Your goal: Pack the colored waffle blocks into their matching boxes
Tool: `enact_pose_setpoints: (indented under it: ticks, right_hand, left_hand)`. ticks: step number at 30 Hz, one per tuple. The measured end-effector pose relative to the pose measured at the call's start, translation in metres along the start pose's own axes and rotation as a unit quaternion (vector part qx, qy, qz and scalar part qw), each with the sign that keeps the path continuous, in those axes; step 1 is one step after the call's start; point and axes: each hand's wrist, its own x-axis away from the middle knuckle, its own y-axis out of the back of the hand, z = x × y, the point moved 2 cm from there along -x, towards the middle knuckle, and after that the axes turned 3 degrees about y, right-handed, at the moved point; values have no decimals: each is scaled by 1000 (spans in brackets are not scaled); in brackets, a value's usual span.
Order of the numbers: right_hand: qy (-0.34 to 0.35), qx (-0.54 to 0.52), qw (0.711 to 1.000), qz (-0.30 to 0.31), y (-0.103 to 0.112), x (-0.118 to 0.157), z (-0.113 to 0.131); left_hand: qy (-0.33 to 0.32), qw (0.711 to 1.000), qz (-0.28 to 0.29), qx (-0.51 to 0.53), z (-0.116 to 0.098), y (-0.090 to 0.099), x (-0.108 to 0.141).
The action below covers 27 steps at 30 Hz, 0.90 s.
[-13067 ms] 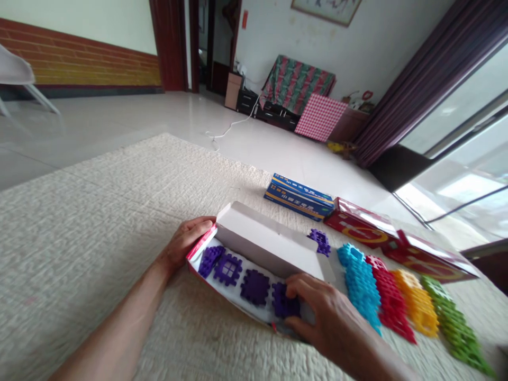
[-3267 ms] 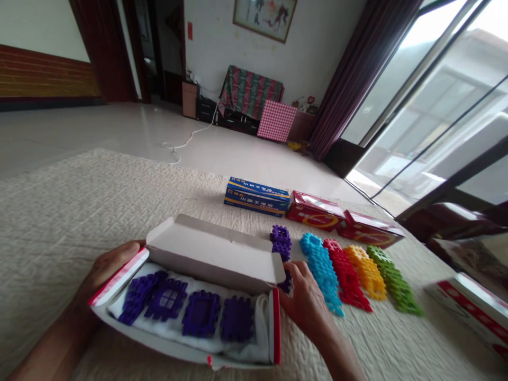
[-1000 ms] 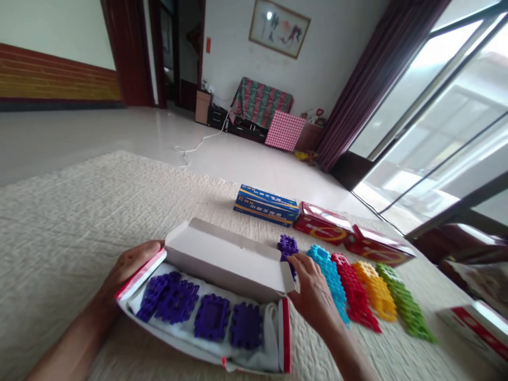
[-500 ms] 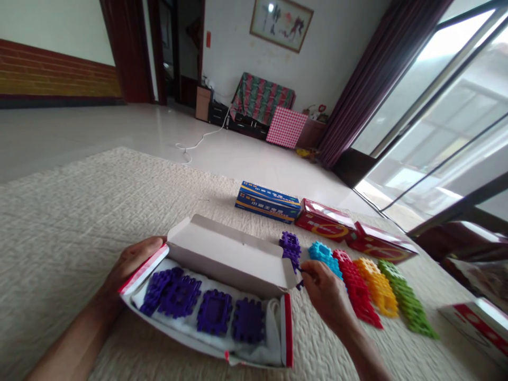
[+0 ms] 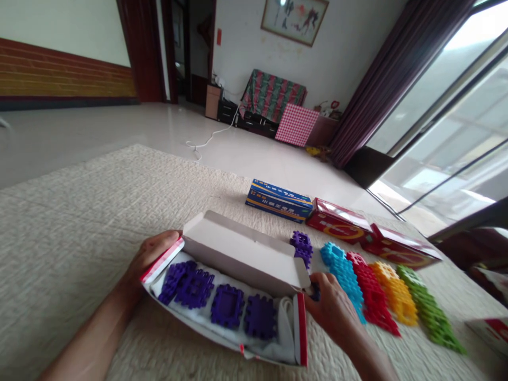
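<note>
An open cardboard box [image 5: 242, 346], white inside with red ends, sits tilted on the rug in front of me. Its lid stands raised at the back. Purple toothed plastic building blocks [image 5: 227, 307] lie on white cloth [image 5: 288, 338] inside. My left hand [image 5: 156, 254] is closed around the box's left end. My right hand [image 5: 329, 301] is closed at its right rear corner, by the lid flap; a bit of purple shows at those fingers, partly hidden. Just behind the corner stands a purple row of blocks [image 5: 302, 248].
Rows of blue blocks [image 5: 343, 275], red blocks [image 5: 371, 296], yellow blocks [image 5: 395, 293] and green blocks [image 5: 431, 312] lie to the right. Behind stand a blue carton [image 5: 280, 201], a red carton [image 5: 337, 222] and another red carton [image 5: 402, 248]. A further box [image 5: 490, 333] is at the right edge.
My right hand has come down from the purple row to the box's right corner. My left hand keeps its hold, and the whole view has shifted slightly.
</note>
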Motion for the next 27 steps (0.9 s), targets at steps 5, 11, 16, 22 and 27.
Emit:
enact_pose_setpoints:
  ticks: [5,11,16,22,27]
  right_hand:
    - [23,25,998,-45,14,5,-14]
    - [182,-7,957,-227,77,16,35]
    - [352,-84,932,-27,71,9,114]
    - [380,-95,912,124,47,-1,152]
    - [366,-68,916,147,43,-1,159]
  left_hand:
    - [-4,998,51,47,0,2,-3]
    - [-19,996,55,67,-2,1,-3]
    - [-29,995,57,77,0,2,-4]
    - [-25,994,67,83,0,2,-5]
    - [-25,993,74,88,-4,1,-5]
